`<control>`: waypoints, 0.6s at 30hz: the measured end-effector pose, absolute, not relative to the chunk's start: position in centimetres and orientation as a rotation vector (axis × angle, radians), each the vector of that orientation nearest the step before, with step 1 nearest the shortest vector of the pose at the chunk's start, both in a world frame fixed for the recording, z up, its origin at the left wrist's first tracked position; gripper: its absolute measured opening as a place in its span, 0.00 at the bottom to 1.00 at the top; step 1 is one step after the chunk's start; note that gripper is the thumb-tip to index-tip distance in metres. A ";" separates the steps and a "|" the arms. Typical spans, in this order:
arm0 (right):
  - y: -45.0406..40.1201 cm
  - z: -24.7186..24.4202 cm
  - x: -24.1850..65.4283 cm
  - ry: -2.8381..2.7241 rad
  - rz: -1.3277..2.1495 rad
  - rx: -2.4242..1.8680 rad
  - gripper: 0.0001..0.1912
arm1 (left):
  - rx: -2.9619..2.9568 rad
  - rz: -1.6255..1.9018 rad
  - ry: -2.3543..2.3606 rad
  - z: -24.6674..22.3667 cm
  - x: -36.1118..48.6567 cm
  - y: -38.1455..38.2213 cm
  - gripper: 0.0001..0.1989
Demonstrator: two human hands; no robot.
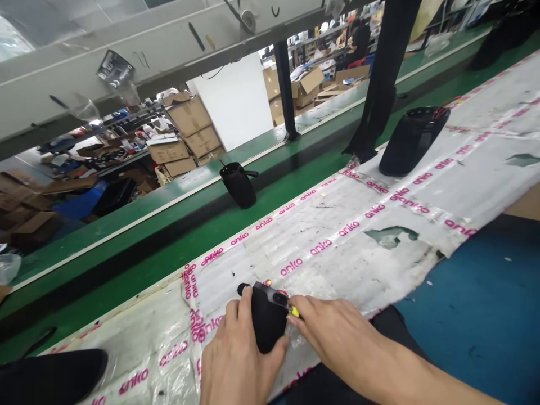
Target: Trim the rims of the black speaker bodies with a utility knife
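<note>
A black, fabric-covered cylinder that looks like a portable speaker (268, 320) lies tilted on the covered bench in front of me. My left hand (236, 349) is wrapped round its near side, fingers along the left and thumb at the lower right. A grey-black strip with a dark oval runs along its upper end. There, my right hand (323, 326) pinches a small item with a bright yellow part (294, 311) against the strip's right end. What kind of item it is, I cannot make out; the fingers hide most of it.
White sheeting taped with pink "anko" print (320, 247) covers the bench. Behind it runs a green conveyor belt (185, 225) carrying another black speaker (238, 184). One more open-topped black speaker with red wires (413, 140) stands right; a dark rounded object (54, 374) lies left. A black post (382, 79) rises behind.
</note>
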State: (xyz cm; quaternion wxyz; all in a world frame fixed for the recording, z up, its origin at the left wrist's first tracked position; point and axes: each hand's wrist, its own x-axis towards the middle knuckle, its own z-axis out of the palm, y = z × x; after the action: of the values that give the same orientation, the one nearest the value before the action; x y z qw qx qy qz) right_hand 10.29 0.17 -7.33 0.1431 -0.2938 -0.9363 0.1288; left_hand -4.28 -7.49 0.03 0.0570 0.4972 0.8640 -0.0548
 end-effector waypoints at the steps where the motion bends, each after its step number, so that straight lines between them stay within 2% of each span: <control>1: 0.3 -7.0 10.2 -2.720 0.371 -0.843 0.02 | 1.502 -0.152 2.629 0.0 -4.2 -7.4 0.34; 6: 0.5 -6.7 10.0 -2.759 0.372 -0.825 0.02 | 1.479 -0.156 2.665 -0.4 -3.5 -7.1 0.32; 13: -0.6 -7.8 10.0 -2.735 0.229 -0.930 0.03 | 1.509 -0.225 2.629 -0.2 -3.7 -7.3 0.38; 18: -1.1 -7.5 9.7 -2.731 0.125 -1.011 0.07 | 1.471 -0.110 2.477 0.0 -4.6 -7.4 0.40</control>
State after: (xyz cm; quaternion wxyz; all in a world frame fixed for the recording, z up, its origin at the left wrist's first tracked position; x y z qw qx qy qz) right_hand 9.69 -1.10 -7.49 0.1132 -0.3447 -0.9309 0.0427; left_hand -4.61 -7.40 -0.03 0.1288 0.5061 0.8520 -0.0377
